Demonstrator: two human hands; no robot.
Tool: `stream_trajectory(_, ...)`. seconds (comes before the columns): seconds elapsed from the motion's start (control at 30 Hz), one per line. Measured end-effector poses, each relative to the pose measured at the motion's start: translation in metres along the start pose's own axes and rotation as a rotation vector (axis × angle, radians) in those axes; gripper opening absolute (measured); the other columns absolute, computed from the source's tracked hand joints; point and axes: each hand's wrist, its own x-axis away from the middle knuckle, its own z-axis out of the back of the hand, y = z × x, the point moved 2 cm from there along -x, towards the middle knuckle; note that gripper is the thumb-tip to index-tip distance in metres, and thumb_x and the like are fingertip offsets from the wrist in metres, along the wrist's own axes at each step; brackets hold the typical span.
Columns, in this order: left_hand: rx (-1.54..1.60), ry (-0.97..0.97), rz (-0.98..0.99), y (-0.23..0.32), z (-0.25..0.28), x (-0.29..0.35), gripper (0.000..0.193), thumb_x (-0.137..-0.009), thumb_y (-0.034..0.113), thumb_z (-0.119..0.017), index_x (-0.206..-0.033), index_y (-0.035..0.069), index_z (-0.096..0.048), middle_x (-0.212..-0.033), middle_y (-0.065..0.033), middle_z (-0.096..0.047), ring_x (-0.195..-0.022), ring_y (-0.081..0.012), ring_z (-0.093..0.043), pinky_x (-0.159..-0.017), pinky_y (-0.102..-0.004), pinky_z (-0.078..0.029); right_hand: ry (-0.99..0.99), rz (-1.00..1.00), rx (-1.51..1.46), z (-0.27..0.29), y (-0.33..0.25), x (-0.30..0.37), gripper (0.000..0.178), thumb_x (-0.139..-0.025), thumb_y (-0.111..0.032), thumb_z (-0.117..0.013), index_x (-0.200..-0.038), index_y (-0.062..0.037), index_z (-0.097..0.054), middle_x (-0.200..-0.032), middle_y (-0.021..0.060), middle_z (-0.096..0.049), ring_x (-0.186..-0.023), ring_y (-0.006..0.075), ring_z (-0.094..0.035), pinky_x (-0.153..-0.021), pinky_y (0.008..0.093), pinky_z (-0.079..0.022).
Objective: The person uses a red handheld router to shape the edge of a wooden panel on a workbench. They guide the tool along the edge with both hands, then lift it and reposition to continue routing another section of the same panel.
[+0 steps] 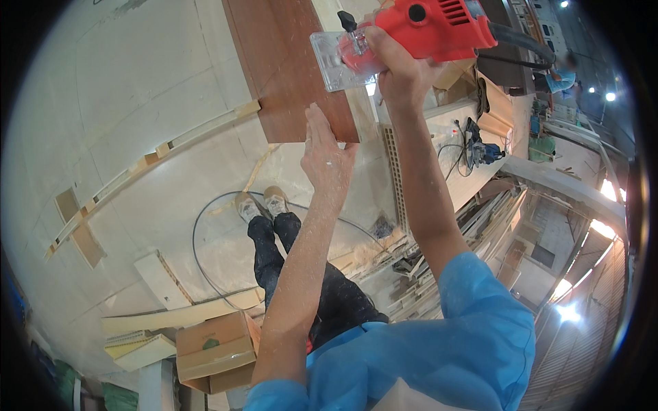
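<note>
My right hand (403, 74) is wrapped round a red trim router (445, 27) at the upper right. The router's clear plastic base (326, 63) hangs over the right edge of a reddish-brown wooden board (274, 68); whether it touches the board I cannot tell. A black knob (347, 20) sticks up beside the base, and a thick black cord leaves the router's rear. My left hand (326, 157) lies at the board's near end, its fingers stretched out flat on top and the thumb spread by the end edge. The router's bit is not visible.
Thin wooden strips (164, 152) lie on the floor to the left. A black cable (199, 240) loops round my feet. An open cardboard box (216, 346) stands at lower left. On the right are a blue power tool (485, 152), stacked strips (490, 219) and a distant person (563, 79).
</note>
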Motion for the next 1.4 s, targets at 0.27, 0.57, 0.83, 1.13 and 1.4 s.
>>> stream_trajectory(0.27,0.027,-0.02,0.038,0.0005,0.0011,-0.0012,0.104,-0.069,0.016,-0.089,-0.155,-0.003,-0.035,-0.144,-0.0282,-0.056,-0.12,-0.0381,-0.066,-0.095,-0.0419,-0.056,0.011,0.019,0.06,0.0022,0.002,0.0003,0.034,-0.077,0.005,-0.073,-0.108,0.0041,-0.061,-0.094,0.014,-0.073,-0.085,0.0237,-0.074,-0.081,0.0373,-0.061)
stream_trajectory(0.57,0.011,0.002,0.02,-0.0005,-0.0007,-0.0004,0.105,-0.067,0.015,-0.089,-0.156,-0.003,-0.035,-0.132,-0.0237,-0.066,-0.108,-0.033,-0.071,-0.09,-0.0401,-0.057,0.016,0.022,0.014,0.0017,0.0008,0.0018,0.033,-0.077,0.006,-0.074,-0.108,0.0044,-0.062,-0.093,0.013,-0.073,-0.085,0.0235,-0.074,-0.081,0.0368,-0.061)
stream_trajectory(0.83,-0.012,0.017,-0.004,-0.0008,-0.0012,-0.0005,0.106,-0.066,0.014,-0.09,-0.155,-0.003,-0.036,-0.122,-0.0218,-0.07,-0.102,-0.0334,-0.072,-0.084,-0.0405,-0.057,-0.003,0.057,0.049,0.0027,0.0008,0.0003,0.031,-0.077,0.005,-0.075,-0.106,0.0034,-0.063,-0.093,0.0125,-0.073,-0.084,0.0224,-0.074,-0.081,0.0359,-0.061)
stream_trajectory(1.13,-0.004,0.018,-0.012,0.0,0.0009,-0.0013,0.106,-0.066,0.014,-0.091,-0.155,-0.004,-0.036,-0.128,-0.0238,-0.068,-0.105,-0.033,-0.072,-0.087,-0.0404,-0.057,0.017,0.002,0.094,0.0051,0.0022,0.0049,0.028,-0.08,0.0,-0.076,-0.105,0.0001,-0.063,-0.093,0.0081,-0.069,-0.082,0.0177,-0.068,-0.075,0.0322,-0.057)
stream_trajectory(1.4,-0.005,-0.016,0.011,0.0002,0.0002,-0.0014,0.105,-0.068,0.017,-0.091,-0.155,-0.004,-0.035,-0.14,-0.0286,-0.059,-0.116,-0.0378,-0.068,-0.092,-0.0415,-0.058,0.007,0.053,0.004,0.0042,0.0018,0.0016,0.038,-0.076,0.005,-0.077,-0.109,0.0028,-0.06,-0.095,0.0142,-0.073,-0.085,0.0235,-0.074,-0.081,0.0368,-0.062)
